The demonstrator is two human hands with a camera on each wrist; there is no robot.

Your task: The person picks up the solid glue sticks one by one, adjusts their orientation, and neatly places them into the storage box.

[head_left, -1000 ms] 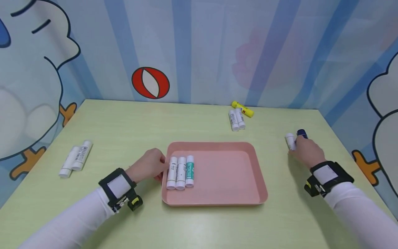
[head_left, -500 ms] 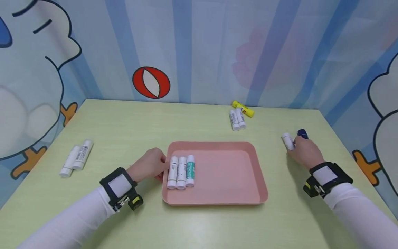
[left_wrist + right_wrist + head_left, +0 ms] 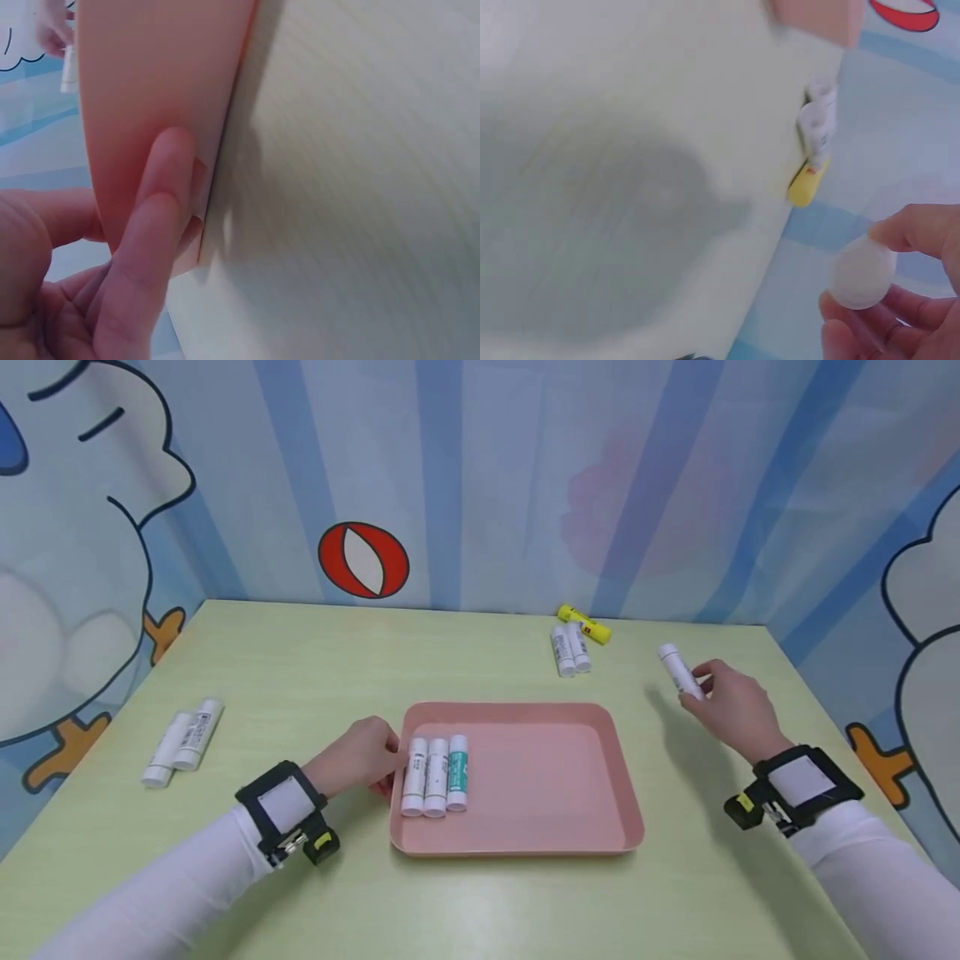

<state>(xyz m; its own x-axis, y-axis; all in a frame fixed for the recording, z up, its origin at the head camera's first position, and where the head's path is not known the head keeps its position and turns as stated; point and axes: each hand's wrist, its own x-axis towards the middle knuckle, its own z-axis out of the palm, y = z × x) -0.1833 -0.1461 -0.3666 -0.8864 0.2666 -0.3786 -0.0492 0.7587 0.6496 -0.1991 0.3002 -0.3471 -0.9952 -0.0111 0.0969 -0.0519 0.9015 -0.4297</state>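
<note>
My right hand (image 3: pixel 731 706) pinches a white glue stick (image 3: pixel 678 670) between thumb and fingers, above the table on the right, its shadow falling below. In the right wrist view, the round white end of that glue stick (image 3: pixel 862 274) faces the camera. At the left side of the pink tray (image 3: pixel 525 777), my left hand (image 3: pixel 356 756) grips the wall. The left wrist view shows fingers (image 3: pixel 161 180) along the outer face of the tray, with the thumb behind the rim. Two white glue sticks (image 3: pixel 414 777) and a teal-labelled one (image 3: pixel 457 772) lie side by side inside the tray.
Two white glue sticks (image 3: pixel 182 739) lie at the table's left. Near the back edge are two more white glue sticks (image 3: pixel 570 649), with a yellow glue stick (image 3: pixel 585 624) behind them. A patterned blue curtain (image 3: pixel 480 485) stands behind the table (image 3: pixel 322 652).
My right hand has lifted the white glue stick off the table, up and slightly left. The dark-capped stick beside it is now hidden in the head view. My left hand stays on the tray.
</note>
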